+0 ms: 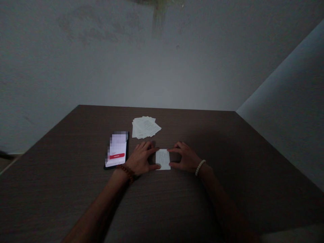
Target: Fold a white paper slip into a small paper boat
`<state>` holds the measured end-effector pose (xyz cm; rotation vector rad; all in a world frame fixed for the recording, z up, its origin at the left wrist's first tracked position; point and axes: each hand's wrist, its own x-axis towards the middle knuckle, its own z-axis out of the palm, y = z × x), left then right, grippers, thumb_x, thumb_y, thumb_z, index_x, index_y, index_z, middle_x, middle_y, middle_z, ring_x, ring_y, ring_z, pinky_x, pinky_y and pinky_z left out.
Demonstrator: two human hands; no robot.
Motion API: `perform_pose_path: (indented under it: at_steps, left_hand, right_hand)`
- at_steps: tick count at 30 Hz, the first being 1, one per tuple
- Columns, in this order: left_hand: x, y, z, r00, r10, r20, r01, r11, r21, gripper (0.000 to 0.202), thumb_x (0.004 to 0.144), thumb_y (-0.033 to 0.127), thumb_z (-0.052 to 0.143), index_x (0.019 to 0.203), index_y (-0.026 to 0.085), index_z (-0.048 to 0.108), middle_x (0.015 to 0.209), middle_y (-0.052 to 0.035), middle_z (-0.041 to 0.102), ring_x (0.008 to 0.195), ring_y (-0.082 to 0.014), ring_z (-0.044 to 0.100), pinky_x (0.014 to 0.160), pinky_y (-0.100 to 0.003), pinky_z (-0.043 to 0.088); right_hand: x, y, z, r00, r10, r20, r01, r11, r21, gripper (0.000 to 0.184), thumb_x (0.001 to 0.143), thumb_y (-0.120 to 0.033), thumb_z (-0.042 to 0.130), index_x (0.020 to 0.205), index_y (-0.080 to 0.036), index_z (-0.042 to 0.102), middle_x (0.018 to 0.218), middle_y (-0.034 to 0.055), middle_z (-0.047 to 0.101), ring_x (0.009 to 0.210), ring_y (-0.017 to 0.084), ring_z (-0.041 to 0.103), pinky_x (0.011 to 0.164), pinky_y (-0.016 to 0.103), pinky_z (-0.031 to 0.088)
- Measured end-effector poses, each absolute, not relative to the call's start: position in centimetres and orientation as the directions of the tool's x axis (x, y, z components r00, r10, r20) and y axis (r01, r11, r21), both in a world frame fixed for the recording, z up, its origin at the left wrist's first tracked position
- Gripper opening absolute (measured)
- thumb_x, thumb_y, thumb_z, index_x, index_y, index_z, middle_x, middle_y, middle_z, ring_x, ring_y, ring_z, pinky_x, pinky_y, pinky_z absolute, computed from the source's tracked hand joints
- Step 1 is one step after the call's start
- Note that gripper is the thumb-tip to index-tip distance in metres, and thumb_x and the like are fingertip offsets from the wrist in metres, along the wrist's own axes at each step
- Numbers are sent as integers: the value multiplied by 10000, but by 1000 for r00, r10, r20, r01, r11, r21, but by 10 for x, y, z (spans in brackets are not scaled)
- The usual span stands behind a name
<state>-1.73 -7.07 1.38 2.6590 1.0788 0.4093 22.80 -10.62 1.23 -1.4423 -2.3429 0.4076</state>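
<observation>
Spread apart, thumb and forefinger of my left hand (141, 158) and right hand (187, 158) touch opposite edges of the printed slip (163, 159), right of the phone (117, 148), where light, even pressure should best keep that slip flat.

A lit phone (117, 145) (a red bar (117, 156) is shown on its screen (118, 141)) is laid on a brown table (63, 162), backed by a stained wall (162, 71).
</observation>
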Motion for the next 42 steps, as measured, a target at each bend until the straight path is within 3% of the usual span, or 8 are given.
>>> perform_pose_path:
  at_steps: [8, 14, 19, 22, 26, 31, 34, 42]
  left_hand:
    - [-19, -71, 6, 673, 719, 173, 656, -689, 308, 642, 690, 592, 660, 1226, 252, 564, 1144, -86, 512, 1024, -297, 462, 851, -443, 388]
    - [-17, -73, 7, 678, 704, 213, 658, -710, 252, 462, 799, 500, 590, 1164, 218, 599, 1109, -97, 532, 1018, -291, 480, 834, -444, 406]
    - [-16, -76, 9, 706, 652, 278, 609, -758, 233, 247, 877, 343, 508, 929, 159, 663, 1072, -110, 559, 965, -255, 505, 832, -414, 442]
    - [-16, -75, 8, 729, 616, 298, 565, -787, 247, 274, 903, 264, 455, 774, 153, 669, 969, -106, 597, 925, -233, 509, 837, -388, 459]
    - [-15, -74, 7, 755, 577, 311, 498, -814, 300, 286, 904, 226, 446, 732, 150, 661, 983, -103, 628, 930, -225, 512, 841, -373, 477]
    - [-13, -72, -1, 750, 572, 333, 464, -813, 350, 170, 871, 188, 485, 871, 157, 652, 1086, -82, 644, 1017, -231, 512, 895, -386, 470]
    - [-13, -72, -5, 746, 577, 331, 493, -814, 308, 207, 864, 199, 499, 1015, 173, 638, 1168, -71, 629, 1054, -253, 507, 900, -430, 455]
    - [-15, -73, -1, 743, 604, 290, 542, -796, 269, 270, 862, 223, 498, 1104, 188, 612, 1253, -67, 590, 1130, -274, 474, 913, -459, 413]
  right_hand:
    - [228, -105, 11, -413, 897, 160, 795, 440, -417, 598, 636, -421, 779, 1185, -250, 613, 1024, 65, 535, 948, 225, 498, 863, 378, 412]
    - [221, -106, 8, -366, 913, 180, 833, 408, -375, 457, 777, -418, 667, 1198, -250, 607, 994, 65, 527, 929, 213, 486, 858, 374, 408]
    - [213, -105, 4, -364, 900, 238, 844, 427, -325, 342, 858, -333, 588, 1191, -260, 613, 981, 68, 529, 927, 211, 472, 828, 359, 409]
    - [210, -102, 1, -363, 892, 268, 838, 439, -325, 262, 900, -273, 531, 1132, -254, 652, 944, 63, 545, 902, 201, 474, 801, 335, 411]
    - [208, -100, -1, -364, 886, 287, 840, 445, -309, 216, 907, -234, 523, 1042, -247, 692, 897, 56, 570, 871, 194, 473, 759, 307, 406]
    - [206, -100, 1, -402, 876, 267, 848, 466, -251, 207, 911, -188, 515, 999, -238, 695, 883, 45, 579, 846, 167, 463, 715, 265, 373]
    - [205, -101, 3, -429, 867, 256, 846, 484, -222, 196, 905, -186, 530, 1006, -247, 687, 910, 42, 574, 860, 164, 451, 729, 263, 352]
    - [200, -102, 4, -433, 877, 208, 868, 468, -167, 270, 903, -232, 537, 1153, -284, 623, 974, 55, 538, 896, 187, 427, 762, 285, 331]
